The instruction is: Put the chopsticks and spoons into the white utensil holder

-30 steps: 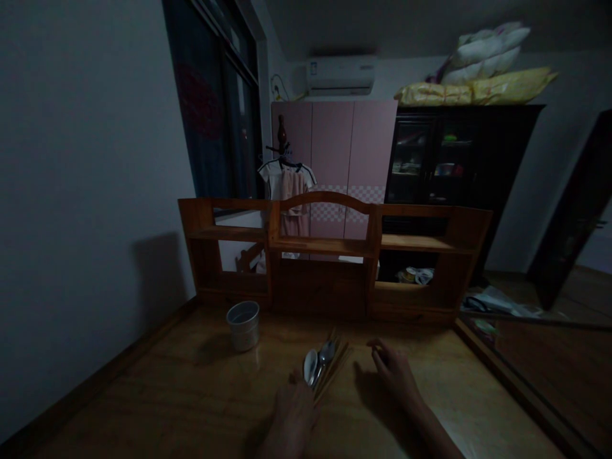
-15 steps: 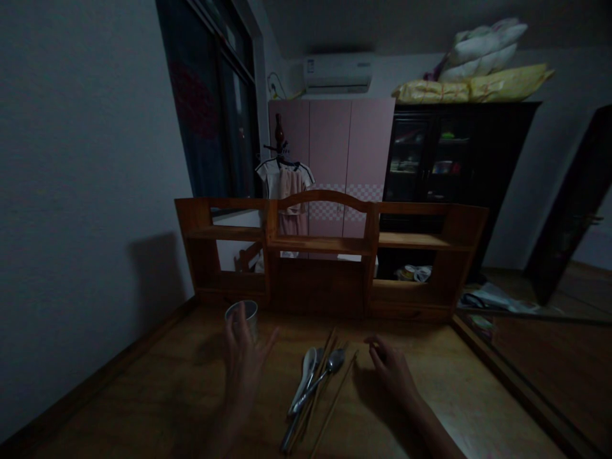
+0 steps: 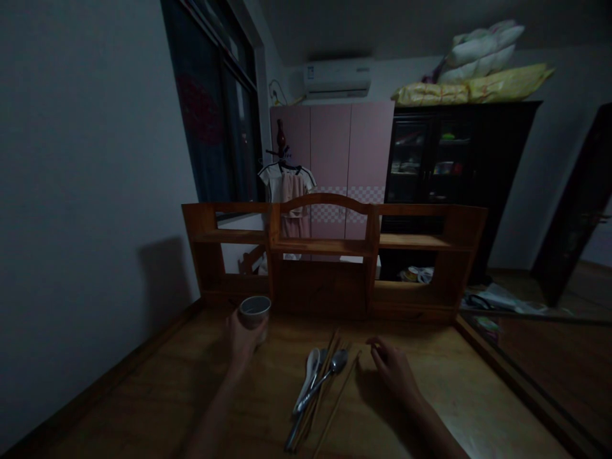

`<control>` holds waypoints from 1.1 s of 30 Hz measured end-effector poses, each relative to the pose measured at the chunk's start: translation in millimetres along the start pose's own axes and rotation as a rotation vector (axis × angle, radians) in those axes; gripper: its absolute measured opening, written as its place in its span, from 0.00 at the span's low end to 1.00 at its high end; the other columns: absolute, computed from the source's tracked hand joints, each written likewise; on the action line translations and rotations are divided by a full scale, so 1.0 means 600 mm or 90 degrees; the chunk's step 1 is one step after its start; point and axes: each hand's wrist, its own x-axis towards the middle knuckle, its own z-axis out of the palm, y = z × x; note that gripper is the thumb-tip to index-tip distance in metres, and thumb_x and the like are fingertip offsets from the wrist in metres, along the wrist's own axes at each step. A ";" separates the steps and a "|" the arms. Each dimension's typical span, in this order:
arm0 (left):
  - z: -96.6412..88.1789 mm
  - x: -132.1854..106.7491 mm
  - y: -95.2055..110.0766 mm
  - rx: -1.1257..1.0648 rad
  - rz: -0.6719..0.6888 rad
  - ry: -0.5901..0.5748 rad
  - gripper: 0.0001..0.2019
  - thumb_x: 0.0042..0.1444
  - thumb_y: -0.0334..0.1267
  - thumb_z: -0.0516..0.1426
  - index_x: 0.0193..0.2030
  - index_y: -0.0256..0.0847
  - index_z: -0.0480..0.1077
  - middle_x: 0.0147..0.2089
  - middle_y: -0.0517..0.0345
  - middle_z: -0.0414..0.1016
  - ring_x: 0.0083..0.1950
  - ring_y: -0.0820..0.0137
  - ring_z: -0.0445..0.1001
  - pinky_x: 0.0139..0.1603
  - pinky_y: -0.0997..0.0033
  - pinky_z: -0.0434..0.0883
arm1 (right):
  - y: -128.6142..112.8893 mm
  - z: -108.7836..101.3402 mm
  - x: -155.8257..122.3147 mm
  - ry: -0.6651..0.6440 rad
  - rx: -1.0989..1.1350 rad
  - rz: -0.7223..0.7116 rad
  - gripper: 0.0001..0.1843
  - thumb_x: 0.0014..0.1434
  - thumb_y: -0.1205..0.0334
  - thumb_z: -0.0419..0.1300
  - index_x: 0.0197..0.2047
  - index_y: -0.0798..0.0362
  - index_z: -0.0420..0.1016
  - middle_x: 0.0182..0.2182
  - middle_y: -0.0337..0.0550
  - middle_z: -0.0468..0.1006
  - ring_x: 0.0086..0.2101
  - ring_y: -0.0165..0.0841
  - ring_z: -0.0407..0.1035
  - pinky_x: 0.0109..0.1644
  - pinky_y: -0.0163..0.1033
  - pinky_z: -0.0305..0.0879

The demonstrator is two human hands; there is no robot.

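A grey cup [image 3: 255, 310] stands upright at the left of the desk, its open rim facing up. My left hand [image 3: 241, 335] is wrapped round its side, with the thumb across the front. My right hand [image 3: 392, 370] rests over the desk to the right of the utensils, fingers loosely bent and slightly apart, nothing seen in them. Between both hands lie a white spoon [image 3: 308, 375], a metal spoon [image 3: 338, 361] and several wooden chopsticks [image 3: 337, 405]. The spoon handles and chopsticks cross in a loose pile, hiding parts of one another.
Along the back of the wooden desk [image 3: 454, 395] runs a low wooden shelf unit [image 3: 320, 245]. A wall [image 3: 95, 223] borders the left side, and a raised edge [image 3: 507, 376] runs along the right. Wardrobes stand farther back.
My left hand, spread beside the cup before, has closed round it. The cup appears slightly farther right. My right hand stays in place, and the view has shifted a little.
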 end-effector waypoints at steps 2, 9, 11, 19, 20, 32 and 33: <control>0.014 -0.013 0.034 -0.034 0.043 -0.013 0.37 0.39 0.44 0.67 0.56 0.39 0.59 0.55 0.46 0.62 0.60 0.52 0.63 0.59 0.48 0.63 | -0.003 -0.002 0.001 -0.002 0.005 -0.003 0.15 0.62 0.56 0.50 0.44 0.51 0.75 0.31 0.44 0.80 0.29 0.38 0.74 0.34 0.38 0.66; 0.072 -0.143 0.178 -0.217 0.185 -0.267 0.35 0.45 0.44 0.66 0.58 0.43 0.57 0.54 0.52 0.68 0.55 0.65 0.71 0.55 0.65 0.68 | -0.046 0.000 -0.003 0.002 0.072 -0.031 0.35 0.53 0.58 0.62 0.63 0.47 0.59 0.43 0.43 0.76 0.42 0.38 0.72 0.45 0.40 0.69; 0.088 -0.197 0.206 -0.297 0.190 -0.383 0.36 0.45 0.42 0.67 0.59 0.43 0.56 0.55 0.50 0.68 0.55 0.64 0.71 0.56 0.64 0.68 | -0.056 0.006 -0.007 0.005 0.156 -0.038 0.45 0.46 0.61 0.66 0.66 0.45 0.53 0.53 0.46 0.71 0.51 0.41 0.68 0.52 0.45 0.66; 0.109 -0.243 0.215 -0.323 0.168 -0.533 0.45 0.47 0.45 0.65 0.67 0.47 0.45 0.62 0.49 0.64 0.62 0.64 0.65 0.61 0.63 0.62 | -0.046 0.005 -0.003 0.040 0.245 0.027 0.38 0.48 0.58 0.66 0.60 0.51 0.56 0.51 0.52 0.73 0.48 0.45 0.70 0.51 0.48 0.68; 0.108 -0.223 0.206 -0.289 0.190 -0.508 0.40 0.50 0.46 0.63 0.66 0.46 0.48 0.60 0.50 0.66 0.61 0.65 0.65 0.61 0.64 0.62 | -0.041 0.004 0.001 0.062 0.231 0.045 0.39 0.49 0.58 0.66 0.61 0.50 0.53 0.50 0.52 0.74 0.46 0.45 0.71 0.49 0.48 0.69; 0.113 -0.113 0.042 -0.053 0.125 -0.374 0.27 0.60 0.55 0.46 0.16 0.41 0.53 0.20 0.68 0.44 0.21 0.77 0.51 0.25 0.74 0.47 | 0.033 -0.002 0.027 0.174 0.117 0.145 0.35 0.43 0.55 0.69 0.51 0.52 0.58 0.41 0.46 0.74 0.38 0.40 0.73 0.40 0.40 0.69; 0.114 -0.121 0.041 -0.039 0.134 -0.384 0.28 0.61 0.55 0.46 0.15 0.41 0.52 0.20 0.68 0.43 0.21 0.78 0.49 0.25 0.73 0.46 | 0.034 -0.001 0.028 0.172 0.118 0.142 0.36 0.43 0.55 0.70 0.51 0.52 0.58 0.42 0.46 0.74 0.39 0.40 0.73 0.39 0.40 0.69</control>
